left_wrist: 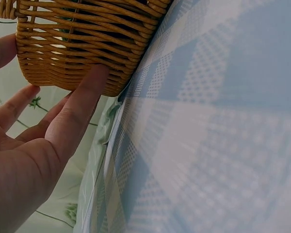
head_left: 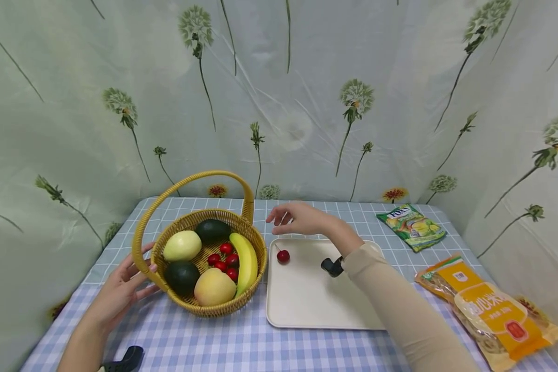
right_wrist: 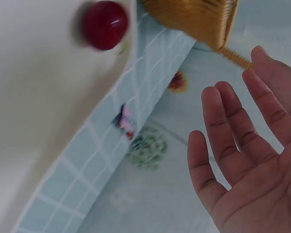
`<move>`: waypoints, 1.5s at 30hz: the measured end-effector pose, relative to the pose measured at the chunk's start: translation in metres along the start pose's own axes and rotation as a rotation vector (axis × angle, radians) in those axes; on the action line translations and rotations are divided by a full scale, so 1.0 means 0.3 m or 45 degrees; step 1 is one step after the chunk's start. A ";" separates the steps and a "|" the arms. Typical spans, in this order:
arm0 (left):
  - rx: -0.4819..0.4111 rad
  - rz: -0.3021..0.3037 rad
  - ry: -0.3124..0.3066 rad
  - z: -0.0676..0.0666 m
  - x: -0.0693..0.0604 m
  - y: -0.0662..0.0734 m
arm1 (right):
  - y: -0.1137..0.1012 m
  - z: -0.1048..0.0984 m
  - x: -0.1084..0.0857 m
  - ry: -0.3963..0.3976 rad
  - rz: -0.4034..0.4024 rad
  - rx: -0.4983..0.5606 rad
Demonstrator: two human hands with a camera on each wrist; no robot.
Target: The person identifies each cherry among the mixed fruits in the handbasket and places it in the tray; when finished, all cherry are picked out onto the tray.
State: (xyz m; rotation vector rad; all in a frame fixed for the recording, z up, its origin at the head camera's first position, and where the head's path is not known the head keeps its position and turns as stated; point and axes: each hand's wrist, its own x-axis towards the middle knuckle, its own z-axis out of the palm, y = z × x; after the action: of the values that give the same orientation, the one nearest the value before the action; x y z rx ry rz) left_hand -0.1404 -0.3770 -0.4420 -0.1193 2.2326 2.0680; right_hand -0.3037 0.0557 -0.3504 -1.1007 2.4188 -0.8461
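A yellow wicker basket [head_left: 209, 311] with a tall handle stands on the left of the table. Inside lie a banana [head_left: 246, 264], a peach [head_left: 215, 287], two dark green avocado-like fruits [head_left: 182, 278], a pale green oval fruit [head_left: 182, 245] and several small red fruits [head_left: 232, 260]. My left hand [head_left: 121, 289] touches the basket's left side with extended fingers, its thumb by the handle's base. A cherry [head_left: 283, 257] with a stem lies in the back left corner of a white tray [head_left: 321, 299]. Above that tray's back edge hovers my right hand [head_left: 302, 217], fingers loosely bent and holding nothing.
Right of the tray lie a green FOX'S candy bag [head_left: 412, 227] and, nearer, an orange-and-clear snack packet [head_left: 497, 312]. Checked cloth [head_left: 204, 346] covers the table. A dandelion-print curtain [head_left: 279, 103] closes off the back and sides.
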 end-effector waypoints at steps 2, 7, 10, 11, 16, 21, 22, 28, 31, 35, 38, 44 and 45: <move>-0.020 0.018 -0.003 0.002 -0.001 0.002 | -0.026 0.003 0.023 -0.017 -0.009 -0.006; -0.042 0.062 -0.008 0.007 -0.003 0.004 | -0.094 0.025 0.086 -0.088 -0.062 -0.051; -0.044 0.072 -0.012 0.006 -0.004 0.001 | -0.139 0.043 0.127 -0.128 -0.094 -0.105; -0.040 0.073 -0.015 0.005 -0.005 -0.001 | -0.154 0.051 0.141 -0.140 -0.099 -0.125; -0.021 0.070 -0.010 0.002 -0.008 0.000 | -0.223 0.099 0.205 -0.253 -0.107 -0.181; -0.001 0.055 0.004 0.003 -0.006 0.004 | -0.267 0.150 0.263 -0.333 -0.129 -0.208; 0.000 0.051 0.008 0.003 -0.006 0.004 | -0.272 0.159 0.275 -0.340 -0.128 -0.222; 0.016 0.029 0.023 0.003 -0.005 -0.005 | -0.299 0.203 0.332 -0.409 -0.032 -0.280; 0.020 0.032 0.025 0.004 -0.006 -0.005 | -0.309 0.213 0.353 -0.449 0.037 -0.224; 0.024 0.045 0.016 0.006 -0.008 -0.002 | -0.319 0.215 0.371 -0.483 0.100 -0.156; 0.026 0.045 0.016 0.006 -0.010 -0.001 | -0.324 0.217 0.383 -0.497 0.135 -0.139; 0.024 0.041 0.016 0.004 -0.008 -0.003 | -0.336 0.237 0.398 -0.522 0.233 -0.192; 0.024 0.041 0.015 0.003 -0.007 -0.004 | -0.341 0.242 0.400 -0.528 0.251 -0.211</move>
State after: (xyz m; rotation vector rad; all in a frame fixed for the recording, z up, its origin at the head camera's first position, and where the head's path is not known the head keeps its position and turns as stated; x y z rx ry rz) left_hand -0.1381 -0.3762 -0.4432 -0.0950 2.2755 2.0673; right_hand -0.2844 -0.1166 -0.3476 -0.9598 2.2222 -0.3194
